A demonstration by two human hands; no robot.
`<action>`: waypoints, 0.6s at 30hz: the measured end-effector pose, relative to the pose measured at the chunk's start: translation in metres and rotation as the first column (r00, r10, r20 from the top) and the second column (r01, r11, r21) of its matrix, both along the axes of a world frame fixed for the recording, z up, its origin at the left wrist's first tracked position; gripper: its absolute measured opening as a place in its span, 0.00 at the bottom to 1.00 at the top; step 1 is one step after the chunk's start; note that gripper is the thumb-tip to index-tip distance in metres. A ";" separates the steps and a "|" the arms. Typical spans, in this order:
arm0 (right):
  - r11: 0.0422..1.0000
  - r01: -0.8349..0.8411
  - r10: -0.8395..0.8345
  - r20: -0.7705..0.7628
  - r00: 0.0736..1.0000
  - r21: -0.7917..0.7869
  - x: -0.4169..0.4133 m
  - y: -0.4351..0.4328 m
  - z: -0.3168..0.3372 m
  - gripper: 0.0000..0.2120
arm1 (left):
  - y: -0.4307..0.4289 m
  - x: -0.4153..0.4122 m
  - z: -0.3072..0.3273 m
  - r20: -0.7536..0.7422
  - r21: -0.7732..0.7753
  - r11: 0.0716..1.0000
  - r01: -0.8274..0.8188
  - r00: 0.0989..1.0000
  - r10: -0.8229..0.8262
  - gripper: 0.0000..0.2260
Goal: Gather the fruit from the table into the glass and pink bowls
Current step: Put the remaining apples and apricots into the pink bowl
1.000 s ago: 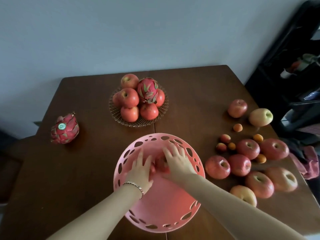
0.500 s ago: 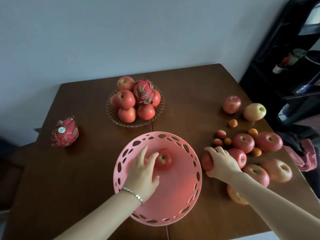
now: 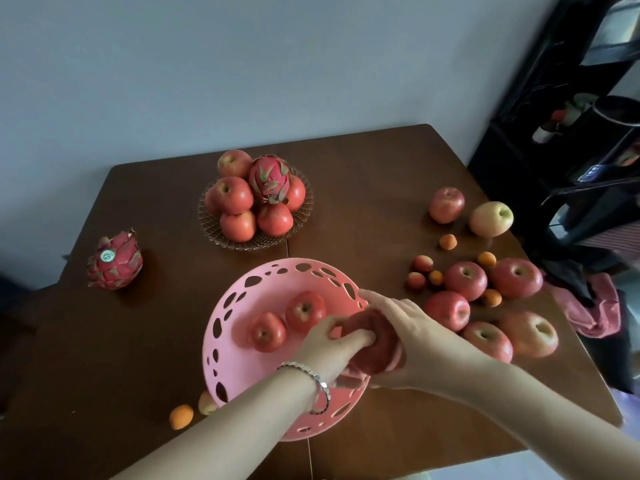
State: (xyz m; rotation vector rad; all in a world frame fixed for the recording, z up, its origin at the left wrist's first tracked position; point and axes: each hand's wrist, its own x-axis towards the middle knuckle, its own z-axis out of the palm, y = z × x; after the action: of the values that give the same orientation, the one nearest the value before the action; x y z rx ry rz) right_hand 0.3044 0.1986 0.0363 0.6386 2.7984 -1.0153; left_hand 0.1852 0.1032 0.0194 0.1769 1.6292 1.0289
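Note:
The pink perforated bowl (image 3: 242, 292) sits near the table's front and holds two red apples (image 3: 304, 310). Over its right side, a third red apple (image 3: 375, 348) is gripped between my left hand (image 3: 329, 344) and my right hand (image 3: 412, 327). The glass bowl (image 3: 301, 220) farther back holds several apples and a dragon fruit (image 3: 269, 176). Another dragon fruit (image 3: 114, 259) lies at the table's left. Several loose apples (image 3: 465, 280) and small apricots (image 3: 423, 263) lie at the right.
The brown table (image 3: 363, 174) stands against a grey wall. Two small fruits (image 3: 181, 416) lie at the front left of the pink bowl. A black shelf (image 3: 561, 140) and pink cloth (image 3: 595, 306) stand beyond the right edge.
My right hand picked up an apple from the right pile and carried it left over the pink bowl. My left hand moved right to meet it. The bowl now shows two apples.

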 end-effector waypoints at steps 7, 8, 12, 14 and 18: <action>0.921 0.366 -0.387 0.199 0.900 0.137 0.037 0.085 -0.046 0.33 | -0.011 -0.004 -0.006 -0.093 0.017 0.983 -0.185 0.978 0.186 0.16; 0.907 0.350 -0.405 0.264 0.875 0.233 0.037 0.090 -0.055 0.32 | -0.013 -0.005 -0.007 -0.099 0.010 0.980 -0.201 0.975 0.201 0.16; 0.880 0.035 -0.274 0.444 0.853 0.474 0.035 0.093 -0.086 0.32 | -0.028 -0.012 -0.010 -0.204 -0.031 0.976 -0.215 0.957 0.204 0.13; 0.846 -0.061 -0.226 0.461 0.858 0.529 0.034 0.093 -0.090 0.31 | -0.037 -0.013 -0.013 -0.268 -0.071 0.971 -0.230 0.942 0.204 0.13; 0.870 0.083 -0.275 0.338 0.900 0.485 0.032 0.089 -0.074 0.36 | -0.055 -0.022 -0.021 -0.381 -0.176 0.963 -0.205 0.916 0.125 0.15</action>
State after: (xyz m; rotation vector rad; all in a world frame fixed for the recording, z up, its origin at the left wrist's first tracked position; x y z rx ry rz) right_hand 0.3363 0.2872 -0.0375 1.0454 2.6341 -0.1727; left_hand 0.1633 0.0479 -0.0016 0.0900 2.1151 0.9798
